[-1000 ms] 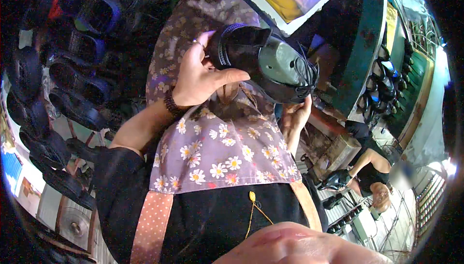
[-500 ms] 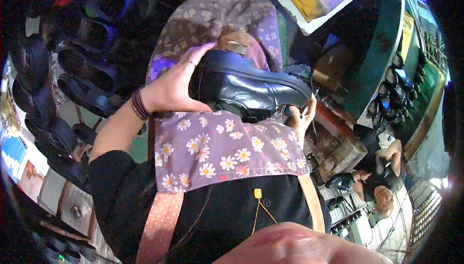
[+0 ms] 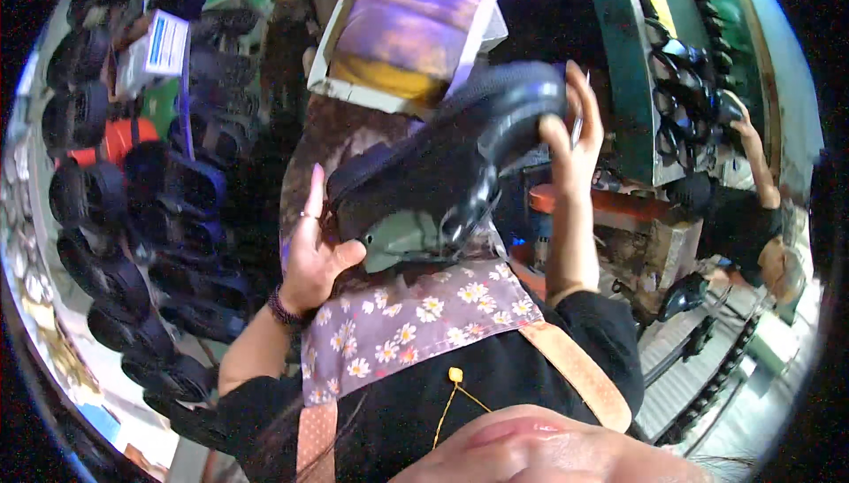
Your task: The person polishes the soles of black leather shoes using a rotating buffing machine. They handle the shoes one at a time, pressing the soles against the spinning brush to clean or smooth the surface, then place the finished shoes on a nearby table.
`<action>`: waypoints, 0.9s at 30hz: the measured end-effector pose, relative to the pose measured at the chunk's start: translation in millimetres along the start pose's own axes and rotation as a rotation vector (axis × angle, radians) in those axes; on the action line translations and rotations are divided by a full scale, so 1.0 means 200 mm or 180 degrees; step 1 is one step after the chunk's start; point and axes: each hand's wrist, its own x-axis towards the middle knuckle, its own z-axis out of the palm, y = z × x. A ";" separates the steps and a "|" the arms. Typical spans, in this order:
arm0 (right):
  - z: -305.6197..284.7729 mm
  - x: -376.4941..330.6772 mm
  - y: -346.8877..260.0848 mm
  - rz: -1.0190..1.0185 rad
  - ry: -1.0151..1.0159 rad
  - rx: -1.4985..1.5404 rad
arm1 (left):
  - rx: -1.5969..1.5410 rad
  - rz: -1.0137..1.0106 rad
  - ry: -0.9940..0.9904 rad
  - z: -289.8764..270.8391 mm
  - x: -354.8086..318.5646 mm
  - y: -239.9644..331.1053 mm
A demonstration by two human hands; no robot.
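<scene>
Presently, the black leather shoe with a grey-green sole point(image 3: 442, 187) is held in the air at chest height. The left hand point(image 3: 314, 257) cups its heel at 8 o'clock; the right hand point(image 3: 570, 134) pinches the toe at 2 o'clock. The tilted shoe could slip, as only fingertips secure the toe, and fall onto the daisy-print apron point(image 3: 407, 328).

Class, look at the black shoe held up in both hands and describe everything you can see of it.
The black shoe is a dark, leather-looking work shoe with a thick black sole and a grey-green lining or insole showing at its heel opening. It is held in the air, tilted, heel end low on the left, toe end raised to the right, partly motion-blurred. The left hand cups the heel end; the right hand has its grip at the toe. Below it hangs a flowered apron.
</scene>
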 end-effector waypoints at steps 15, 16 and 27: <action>0.46 1.28 0.23 -0.1838 0.0798 -0.0824 | 0.1555 -0.1229 0.0139 0.05 1.08 0.45; 0.46 1.15 0.20 -0.2191 0.1110 -0.0907 | 0.1599 -0.1021 0.0257 0.01 1.07 0.42; 0.67 0.24 -0.01 -0.0948 0.0569 -0.1838 | 0.2074 0.1852 0.1715 -0.04 1.07 0.02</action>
